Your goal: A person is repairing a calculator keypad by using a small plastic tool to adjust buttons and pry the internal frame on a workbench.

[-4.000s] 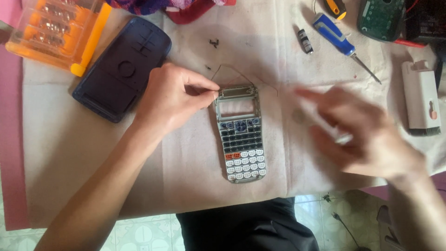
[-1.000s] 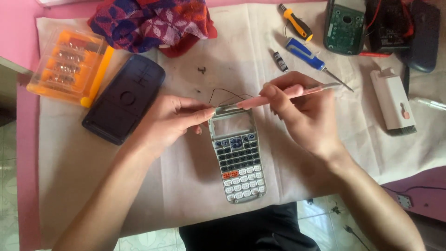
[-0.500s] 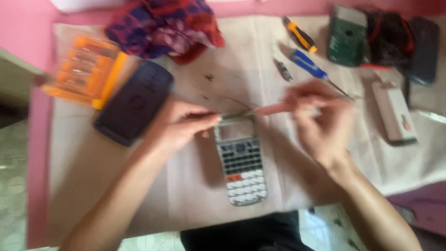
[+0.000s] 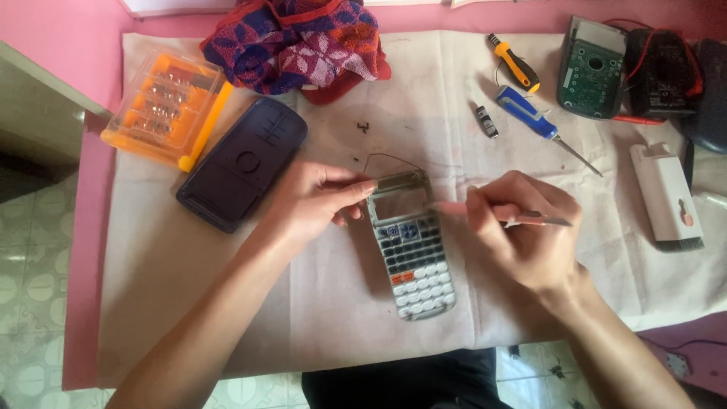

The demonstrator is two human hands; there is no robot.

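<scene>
Change: the slim pink-handled metal tool [image 4: 500, 214] now rests lower, its tip at the calculator's screen.
Left hand [image 4: 314, 201]: fingers pinch the grey plastic calculator [image 4: 410, 246] at 10 o'clock.
Right hand [image 4: 522, 227]: fingers closed around the tool at 3 o'clock.

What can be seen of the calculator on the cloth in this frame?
The calculator is a grey slab lying face up on the pale cloth, its screen end away from the person. It has a screen window at its far end, dark keys in the middle and white keys with two orange ones at the near end. The left hand pinches its top left corner. The right hand holds a pink-handled tool whose end lies at the screen's right edge. A thin dark wire loops just beyond its top.
</scene>
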